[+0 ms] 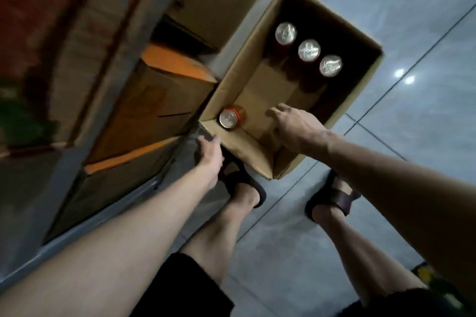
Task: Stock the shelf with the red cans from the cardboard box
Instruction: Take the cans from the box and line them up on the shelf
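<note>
An open cardboard box [260, 159] stands on the floor beside the shelf. One red can [231, 117] stands upright in its near-left corner. Three more cans [308, 50] stand in a diagonal row at the far end, silver tops up. My right hand [293, 126] reaches into the box with fingers spread, empty, a short way right of the near can. My left hand [210, 152] is at the box's near-left outer corner, next to the shelf edge; its fingers are partly hidden and blurred.
The grey metal shelf [108, 203] runs along the left, its lower levels filled with brown and orange cartons [152, 100]. My two feet in dark sandals [332, 198] stand on the glossy grey tiled floor [412, 33] right behind the box.
</note>
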`<state>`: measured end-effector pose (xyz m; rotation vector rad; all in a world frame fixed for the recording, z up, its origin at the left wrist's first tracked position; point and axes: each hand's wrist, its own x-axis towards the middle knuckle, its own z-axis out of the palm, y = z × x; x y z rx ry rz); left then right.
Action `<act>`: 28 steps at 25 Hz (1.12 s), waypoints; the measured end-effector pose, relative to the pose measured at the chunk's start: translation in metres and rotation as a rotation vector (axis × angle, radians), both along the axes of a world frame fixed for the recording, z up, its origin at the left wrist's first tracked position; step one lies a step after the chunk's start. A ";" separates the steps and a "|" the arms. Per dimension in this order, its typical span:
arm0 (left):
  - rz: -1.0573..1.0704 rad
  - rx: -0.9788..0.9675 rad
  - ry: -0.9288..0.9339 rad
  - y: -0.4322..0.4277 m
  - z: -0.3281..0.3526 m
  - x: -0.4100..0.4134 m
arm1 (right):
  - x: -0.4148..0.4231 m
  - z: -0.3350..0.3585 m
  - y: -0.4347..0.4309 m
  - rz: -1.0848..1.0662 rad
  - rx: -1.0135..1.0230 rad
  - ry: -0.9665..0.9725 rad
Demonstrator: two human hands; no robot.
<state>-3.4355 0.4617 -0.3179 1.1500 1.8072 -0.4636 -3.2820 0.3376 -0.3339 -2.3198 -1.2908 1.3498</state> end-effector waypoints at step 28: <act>-1.098 0.213 -0.382 -0.020 0.172 0.073 | 0.050 0.147 -0.014 -1.068 -0.002 0.544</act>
